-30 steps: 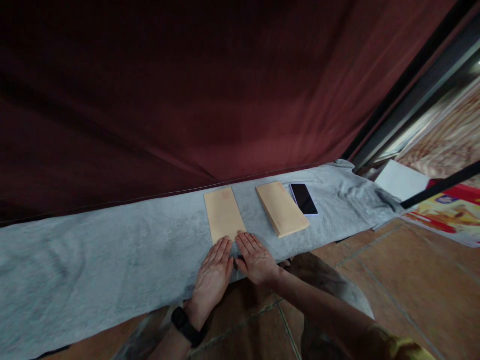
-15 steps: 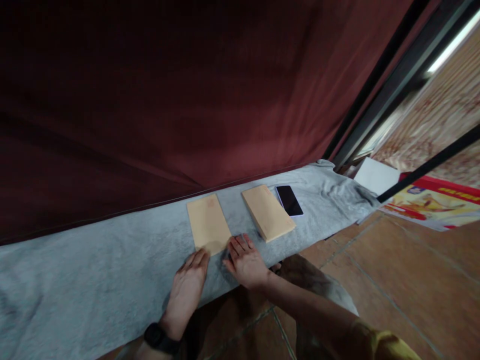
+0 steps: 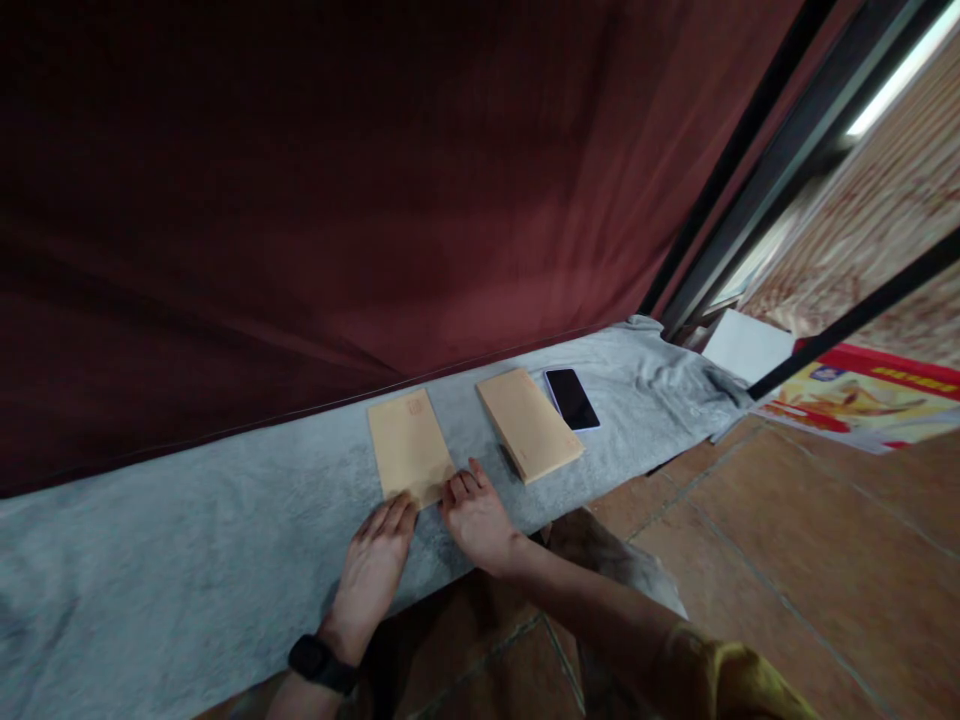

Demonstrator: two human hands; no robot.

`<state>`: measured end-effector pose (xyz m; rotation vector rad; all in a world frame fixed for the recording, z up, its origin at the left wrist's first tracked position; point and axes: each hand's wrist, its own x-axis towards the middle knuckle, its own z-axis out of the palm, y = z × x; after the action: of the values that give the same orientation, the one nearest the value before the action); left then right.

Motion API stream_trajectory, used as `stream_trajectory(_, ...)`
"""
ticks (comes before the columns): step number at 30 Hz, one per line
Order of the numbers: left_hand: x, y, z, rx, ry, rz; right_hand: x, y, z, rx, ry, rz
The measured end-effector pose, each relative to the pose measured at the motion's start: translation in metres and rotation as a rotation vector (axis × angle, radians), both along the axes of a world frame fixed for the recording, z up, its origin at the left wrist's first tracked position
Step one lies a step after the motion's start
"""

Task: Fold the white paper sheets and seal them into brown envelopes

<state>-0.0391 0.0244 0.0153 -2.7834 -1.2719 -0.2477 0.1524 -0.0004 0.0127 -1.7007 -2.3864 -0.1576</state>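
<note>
A single tan envelope [image 3: 407, 445] lies flat on the grey cloth [image 3: 187, 540]. My left hand [image 3: 373, 570] rests flat and open on the cloth, its fingertips touching the envelope's near left corner; a black watch sits on that wrist. My right hand [image 3: 474, 515] lies open too, fingers stretched, touching the envelope's near right corner. To the right of it lies a thicker stack of tan envelopes [image 3: 529, 424], with a black phone [image 3: 571, 398] beside the stack.
A dark red curtain [image 3: 337, 200] hangs right behind the cloth-covered ledge. Brown floor tiles [image 3: 787, 560] spread to the right. A white sheet [image 3: 746, 346] and a red and yellow poster [image 3: 862, 395] lie past the cloth's right end, near black metal bars.
My left hand slid left and back, parting from the right hand, then settled at the envelope's near corner. The view shifted to the right. The envelope has stayed put.
</note>
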Motion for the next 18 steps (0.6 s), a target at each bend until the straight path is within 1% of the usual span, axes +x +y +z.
stream_trajectory(3,0.004,-0.002,0.0,-0.009,0.017,0.01,-0.004,0.001,0.003,-0.005,-0.018,-0.025)
stream_trajectory(7,0.006,-0.005,0.006,-0.06,-0.011,-0.007,-0.006,-0.002,0.004,-0.013,-0.027,-0.039)
stream_trajectory(9,0.006,-0.004,0.009,-0.077,-0.076,0.002,-0.005,-0.003,0.004,-0.021,-0.008,-0.027)
stream_trajectory(11,0.005,0.0,0.009,-0.102,-0.206,0.044,-0.004,-0.002,0.003,-0.021,0.016,-0.02)
stream_trajectory(13,0.002,0.006,0.009,-0.137,-0.398,0.15,-0.003,-0.002,0.002,-0.01,0.019,-0.025)
stream_trajectory(14,0.001,0.009,0.008,-0.17,-0.501,0.231,-0.003,-0.002,0.002,-0.004,0.011,-0.03)
stream_trajectory(16,-0.001,0.014,0.006,-0.284,-0.674,0.403,-0.003,-0.001,0.003,0.004,-0.006,-0.043)
stream_trajectory(18,0.0,0.018,0.004,-0.427,-0.778,0.518,-0.003,-0.001,0.004,0.004,-0.012,-0.052)
